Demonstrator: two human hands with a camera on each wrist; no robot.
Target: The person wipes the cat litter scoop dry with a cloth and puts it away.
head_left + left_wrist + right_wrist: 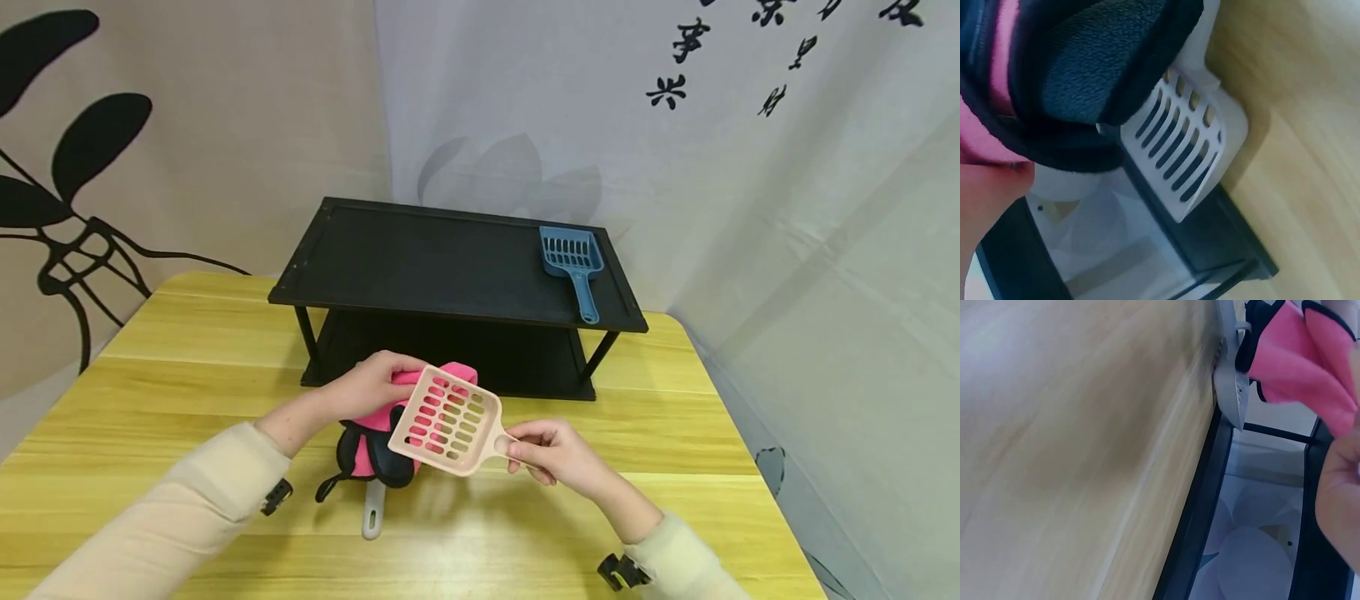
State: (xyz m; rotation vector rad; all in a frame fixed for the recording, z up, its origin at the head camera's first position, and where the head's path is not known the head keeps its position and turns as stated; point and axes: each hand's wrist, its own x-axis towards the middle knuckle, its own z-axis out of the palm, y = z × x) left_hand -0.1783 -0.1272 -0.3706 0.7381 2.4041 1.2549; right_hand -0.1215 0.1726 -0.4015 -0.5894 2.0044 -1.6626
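Note:
My right hand (558,454) pinches the handle of a beige slotted litter scoop (452,421), held tilted above the table. My left hand (375,385) grips a bunched pink cloth piece with black edging (363,454), partly behind the beige scoop. Under that cloth, a pale grey litter scoop (372,510) shows only its handle in the head view. Its slotted pan (1179,147) appears in the left wrist view, near the rack's lower edge. At the right end of the rack's top lies a blue litter scoop (573,262).
A black two-tier rack (435,258) stands at the back of the wooden table (637,483), its lower shelf (517,358) close behind my hands. Behind it hangs a pale cloth backdrop (487,92) with dark printed leaves and characters.

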